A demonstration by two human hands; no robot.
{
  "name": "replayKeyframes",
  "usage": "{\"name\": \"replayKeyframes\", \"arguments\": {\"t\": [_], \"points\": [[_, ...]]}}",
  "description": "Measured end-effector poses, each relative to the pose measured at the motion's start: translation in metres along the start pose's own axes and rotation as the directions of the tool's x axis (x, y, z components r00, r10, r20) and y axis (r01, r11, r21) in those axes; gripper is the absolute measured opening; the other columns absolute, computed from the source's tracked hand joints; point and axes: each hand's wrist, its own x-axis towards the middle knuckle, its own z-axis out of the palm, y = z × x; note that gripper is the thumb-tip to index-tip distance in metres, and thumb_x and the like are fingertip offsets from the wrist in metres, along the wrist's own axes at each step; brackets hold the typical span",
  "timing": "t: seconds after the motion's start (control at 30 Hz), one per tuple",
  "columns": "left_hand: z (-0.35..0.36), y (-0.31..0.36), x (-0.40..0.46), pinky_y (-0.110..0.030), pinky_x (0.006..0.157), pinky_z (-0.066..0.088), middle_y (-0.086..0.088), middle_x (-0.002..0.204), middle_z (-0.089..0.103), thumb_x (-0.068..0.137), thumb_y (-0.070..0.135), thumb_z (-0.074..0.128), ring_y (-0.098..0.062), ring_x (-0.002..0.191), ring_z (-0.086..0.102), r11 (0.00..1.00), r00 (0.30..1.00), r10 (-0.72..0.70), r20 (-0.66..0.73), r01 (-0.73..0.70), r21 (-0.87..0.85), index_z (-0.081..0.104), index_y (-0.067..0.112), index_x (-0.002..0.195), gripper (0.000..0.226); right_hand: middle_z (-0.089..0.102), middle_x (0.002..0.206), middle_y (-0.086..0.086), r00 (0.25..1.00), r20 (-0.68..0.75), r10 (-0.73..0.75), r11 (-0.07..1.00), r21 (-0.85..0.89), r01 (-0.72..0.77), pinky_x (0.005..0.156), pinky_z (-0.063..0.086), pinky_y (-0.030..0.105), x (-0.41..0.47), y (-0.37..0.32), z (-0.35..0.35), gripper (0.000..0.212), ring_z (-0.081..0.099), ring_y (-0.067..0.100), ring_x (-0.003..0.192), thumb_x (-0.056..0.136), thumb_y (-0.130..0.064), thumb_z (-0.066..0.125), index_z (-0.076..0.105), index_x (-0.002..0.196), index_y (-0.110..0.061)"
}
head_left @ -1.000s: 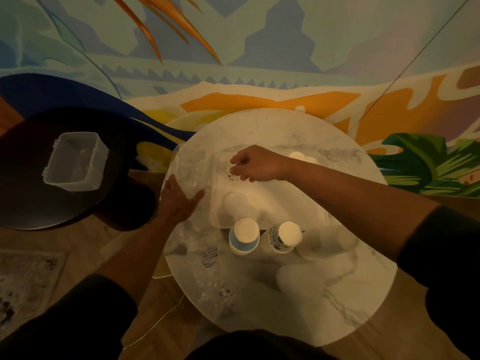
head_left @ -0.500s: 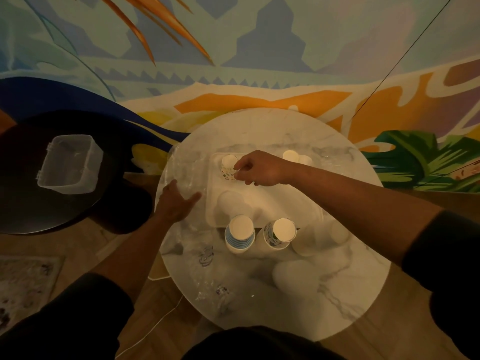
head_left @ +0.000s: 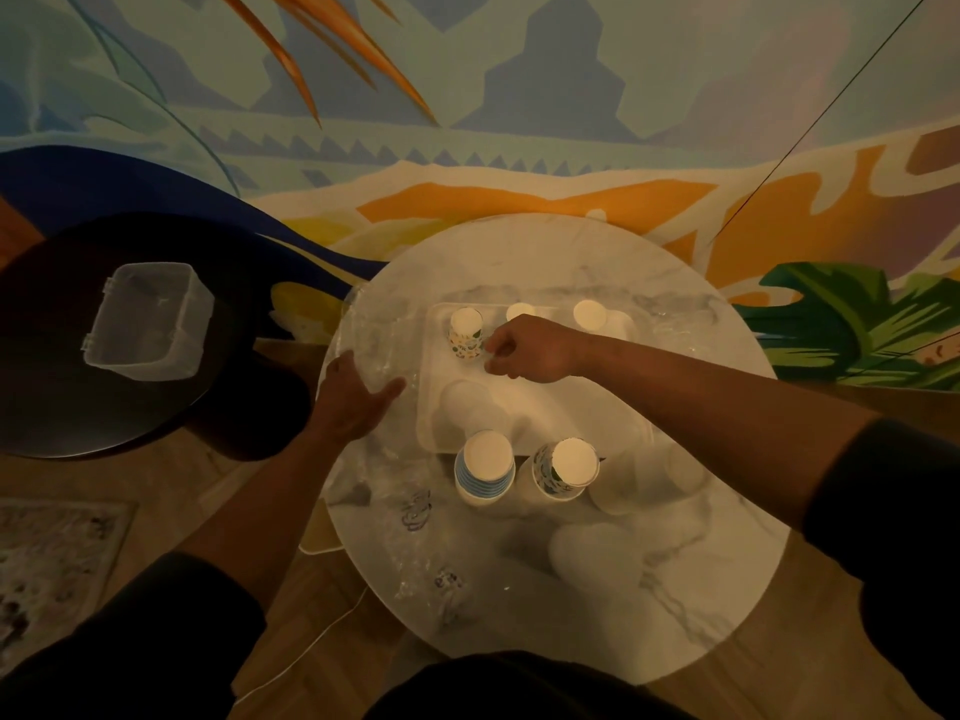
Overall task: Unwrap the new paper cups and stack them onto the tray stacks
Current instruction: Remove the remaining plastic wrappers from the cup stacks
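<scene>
A white tray [head_left: 524,407] lies on a round marble table [head_left: 675,589]. At its back left stands an upturned patterned cup stack [head_left: 466,332]. My right hand [head_left: 527,350] is just right of it, fingers curled, fingertips at the cup's side and holding nothing. Two white cup stacks [head_left: 589,314] stand along the tray's back edge, one partly hidden by my hand. In front of the tray stand a blue-striped stack [head_left: 483,470] and another patterned stack [head_left: 563,467]. My left hand [head_left: 358,397] rests flat on clear plastic wrap [head_left: 379,335] at the table's left edge.
Crumpled clear wrap [head_left: 415,511] covers the table's front left. Pale white cups [head_left: 649,475] sit at the tray's right front. A clear plastic box [head_left: 150,319] stands on a dark round table [head_left: 52,397] to the left. A painted wall rises behind.
My right hand has drawn back to the right from the patterned cup on the tray, uncovering it. My left hand stays on the wrap.
</scene>
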Motion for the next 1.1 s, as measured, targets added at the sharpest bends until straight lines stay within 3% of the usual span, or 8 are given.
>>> {"name": "replayKeyframes", "arguments": {"t": [0.13,0.3,0.47,0.57,0.67,0.77,0.87,1.1], "points": [[-0.006,0.009,-0.006,-0.052,0.115,0.039,-0.014,0.158,0.033,0.081,0.063,0.071,-0.034,0.144,0.037,0.998,0.996,0.062,-0.071,-0.063,-0.010,0.028,0.014,0.155,0.098,0.072,0.113,0.012,1.000,0.024,0.005,0.995,-0.095,-0.003,0.094,0.052,0.037,0.006,0.008,0.004,0.037,0.067,0.025,0.103,0.093,-0.027,0.072,0.068,0.121,-0.003],[-0.013,0.040,-0.021,-0.043,0.106,0.047,-0.009,0.144,0.048,0.085,0.049,0.073,-0.026,0.128,0.050,0.941,0.909,0.338,-0.243,-0.333,0.063,0.047,0.016,0.141,0.070,0.067,0.126,0.010,0.991,0.121,0.049,0.973,-0.229,-0.020,0.094,0.049,0.029,0.021,0.025,0.014,0.056,0.063,0.023,0.112,0.091,-0.033,0.075,0.059,0.135,-0.003],[0.006,0.073,-0.036,-0.031,0.088,0.055,-0.005,0.137,0.054,0.079,0.043,0.083,-0.013,0.106,0.056,0.886,0.888,0.459,-0.024,-0.460,-0.050,0.049,0.017,0.143,0.078,0.066,0.128,0.009,0.975,0.181,0.131,0.954,-0.289,-0.074,0.091,0.046,0.026,0.038,0.042,0.033,0.067,0.062,0.024,0.115,0.086,-0.045,0.076,0.058,0.137,-0.004],[0.023,0.081,-0.036,-0.042,0.105,0.049,-0.006,0.151,0.046,0.075,0.043,0.087,-0.022,0.125,0.053,0.925,0.894,0.380,0.237,-0.375,-0.065,0.036,0.014,0.153,0.097,0.067,0.112,0.005,0.967,0.196,0.161,0.945,-0.312,-0.094,0.086,0.047,0.030,0.044,0.051,0.043,0.061,0.062,0.023,0.103,0.084,-0.049,0.077,0.067,0.124,-0.004],[0.039,0.081,-0.029,-0.042,0.119,0.032,-0.012,0.163,0.030,0.079,0.047,0.083,-0.028,0.145,0.036,0.931,0.865,0.300,0.402,-0.358,0.074,0.023,0.009,0.158,0.107,0.065,0.101,0.003,0.966,0.208,0.155,0.946,-0.312,-0.085,0.081,0.045,0.029,0.048,0.058,0.052,0.052,0.059,0.021,0.094,0.084,-0.048,0.077,0.071,0.113,-0.006],[0.048,0.077,-0.023,-0.035,0.120,0.020,-0.013,0.166,0.023,0.086,0.047,0.076,-0.027,0.152,0.024,0.915,0.853,0.254,0.455,-0.365,0.173,0.017,0.006,0.160,0.103,0.071,0.107,0.007,0.961,0.233,0.152,0.950,-0.301,-0.077,0.088,0.050,0.033,0.051,0.063,0.058,0.047,0.064,0.025,0.098,0.085,-0.045,0.077,0.073,0.110,-0.005],[0.054,0.075,-0.020,-0.031,0.120,0.015,-0.014,0.166,0.021,0.089,0.042,0.074,-0.027,0.152,0.021,0.908,0.855,0.236,0.463,-0.363,0.208,0.017,0.004,0.159,0.098,0.071,0.094,0.005,0.961,0.239,0.136,0.959,-0.276,-0.067,0.078,0.044,0.029,0.054,0.067,0.061,0.033,0.061,0.021,0.088,0.086,-0.040,0.078,0.073,0.091,-0.007],[0.060,0.070,-0.021,-0.031,0.118,0.023,-0.014,0.160,0.033,0.086,0.039,0.078,-0.027,0.147,0.031,0.923,0.868,0.230,0.440,-0.338,0.184,0.031,0.006,0.155,0.089,0.068,0.092,0.003,0.960,0.248,0.129,0.962,-0.267,-0.060,0.079,0.042,0.028,0.053,0.075,0.062,0.029,0.060,0.022,0.091,0.092,-0.038,0.071,0.072,0.093,-0.009]]}}
